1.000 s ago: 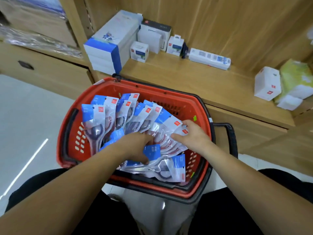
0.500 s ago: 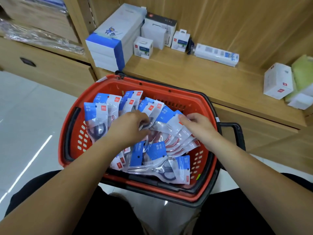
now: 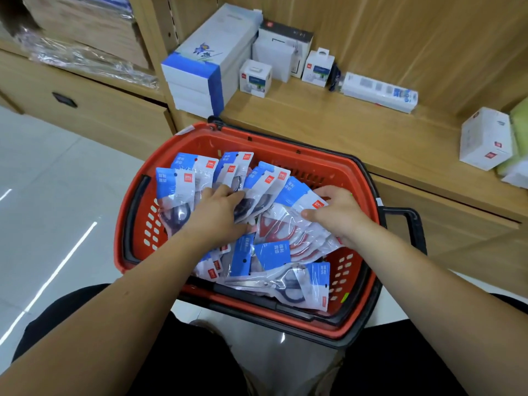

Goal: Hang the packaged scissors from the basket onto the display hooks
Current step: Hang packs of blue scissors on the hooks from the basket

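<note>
Your right hand [image 3: 340,217] pinched the top of the red-handled packs of scissors [image 3: 285,227], thumb on the front and fingers curled over the blue header behind. Your left hand [image 3: 220,212] lay on the dark-handled packs [image 3: 174,207] just beside them, fingers bent down among the plastic; whether it gripped one, I could not tell. Both hands were inside the red basket [image 3: 125,224], where all the packs lay fanned in loose, overlapping rows. One pack [image 3: 288,284] lay flat across the near end. The basket sat on the pale floor [image 3: 57,181] in front of your knees, close against a wooden shelf [image 3: 314,124] that held white and blue boxes [image 3: 205,67].
</note>
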